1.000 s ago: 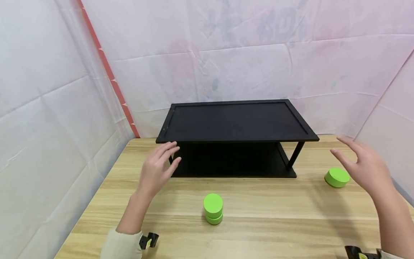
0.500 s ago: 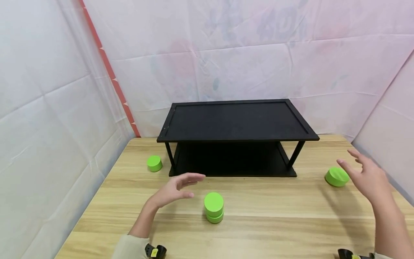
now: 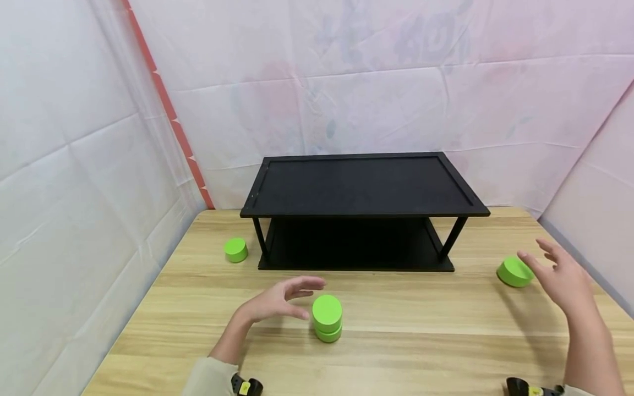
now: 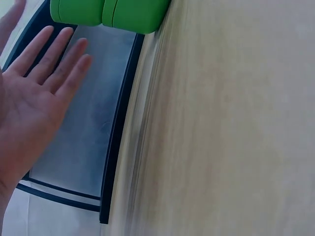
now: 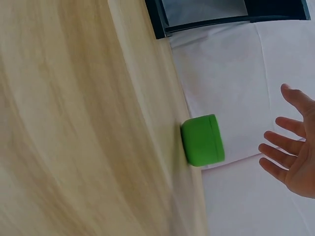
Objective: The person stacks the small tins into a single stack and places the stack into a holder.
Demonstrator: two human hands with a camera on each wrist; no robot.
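Two green round blocks stand stacked in front of the black shelf, the upper block [image 3: 327,311] above the lower block [image 3: 329,334]; the left wrist view shows the pair of stacked blocks [image 4: 135,14] too. My left hand [image 3: 279,300] hovers just left of the stack, thumb and fingers spread apart, holding nothing. At the right of the table my right hand [image 3: 564,275] hangs above and beside a single green round block [image 3: 514,272], apparently not gripping it. In the right wrist view, a gap shows between this block [image 5: 203,140] and my fingers [image 5: 280,152].
A black two-tier shelf [image 3: 366,187] stands at the back of the wooden table [image 3: 421,352]. Left of it sits another green round block [image 3: 235,249]. White cloth [image 3: 371,99] covers the walls behind and at both sides.
My left hand has moved right and toward the front, from the shelf's left leg to beside the stack, uncovering the left block. My right hand has lowered slightly near its block.
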